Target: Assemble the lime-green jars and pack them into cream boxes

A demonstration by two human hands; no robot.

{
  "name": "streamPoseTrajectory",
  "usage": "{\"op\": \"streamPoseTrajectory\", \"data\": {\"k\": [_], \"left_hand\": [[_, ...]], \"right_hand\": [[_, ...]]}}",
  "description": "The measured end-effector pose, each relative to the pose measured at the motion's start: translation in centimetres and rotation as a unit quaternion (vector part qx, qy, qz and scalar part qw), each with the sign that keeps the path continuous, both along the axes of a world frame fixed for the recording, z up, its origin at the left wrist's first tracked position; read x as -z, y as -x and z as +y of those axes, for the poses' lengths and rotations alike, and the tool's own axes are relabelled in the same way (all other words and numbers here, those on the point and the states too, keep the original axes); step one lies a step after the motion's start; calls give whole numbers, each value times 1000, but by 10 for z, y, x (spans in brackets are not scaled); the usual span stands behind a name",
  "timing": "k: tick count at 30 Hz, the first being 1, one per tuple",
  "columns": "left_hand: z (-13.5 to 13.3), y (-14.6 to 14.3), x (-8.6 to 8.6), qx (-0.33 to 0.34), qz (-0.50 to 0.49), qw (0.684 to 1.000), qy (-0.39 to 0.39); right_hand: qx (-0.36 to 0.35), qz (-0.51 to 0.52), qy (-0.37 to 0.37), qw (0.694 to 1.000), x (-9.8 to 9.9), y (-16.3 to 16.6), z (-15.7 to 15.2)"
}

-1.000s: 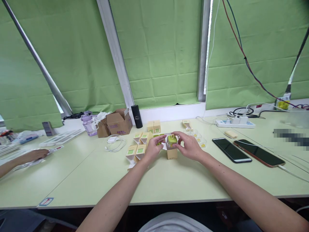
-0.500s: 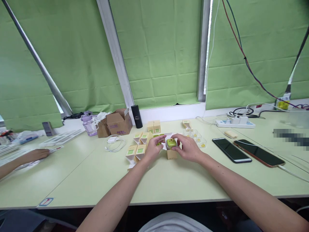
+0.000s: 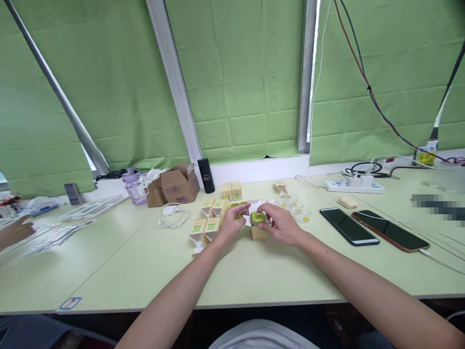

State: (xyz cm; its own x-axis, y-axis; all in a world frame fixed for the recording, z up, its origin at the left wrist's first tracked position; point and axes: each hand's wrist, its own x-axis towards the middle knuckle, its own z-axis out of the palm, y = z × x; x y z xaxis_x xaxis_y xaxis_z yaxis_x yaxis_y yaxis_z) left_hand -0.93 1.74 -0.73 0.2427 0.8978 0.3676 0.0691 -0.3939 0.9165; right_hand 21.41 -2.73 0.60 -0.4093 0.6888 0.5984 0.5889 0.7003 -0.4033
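Note:
A small rounded green case (image 3: 258,218) with a loop on top sits at the mouth of a small tan carton (image 3: 259,234). The thumb and fingers of my right hand (image 3: 283,223) are closed around the case. Just left of it, my left hand (image 3: 231,224) curls its fingers and thumb about a green piece, mostly hidden by the fingers. Beside my left hand stand several open tan cartons with green labels (image 3: 204,227). A clear plastic tray (image 3: 301,212) with yellow spots lies behind my right hand.
Two tan cartons (image 3: 231,190) stand at the back, with another small carton (image 3: 281,188) farther right. Two phones (image 3: 348,226) and a power strip (image 3: 354,185) lie right. Left are a white cable (image 3: 173,215), cardboard box (image 3: 179,184), purple bottle (image 3: 134,189) and another person's hand (image 3: 16,232).
My right fingers have shifted slightly over the green case, covering its loop more. My left hand stays nearly still. The other person's hand has drawn back left, off the sheets.

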Motion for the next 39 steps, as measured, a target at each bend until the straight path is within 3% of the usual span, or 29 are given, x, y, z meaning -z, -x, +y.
{"op": "streamPoseTrajectory", "data": {"k": [10,23,39], "left_hand": [[-4,-2,-4,3,1,1000,5],[-4,-3,-4,7,-11,1000,11],[-8,-5,-8,19,-39,998,36]], "right_hand": [[6,21,-26,999,2,6,2],[-12,122,63,990,15,9,17],[-16,140,91,986,16,10,19]]}}
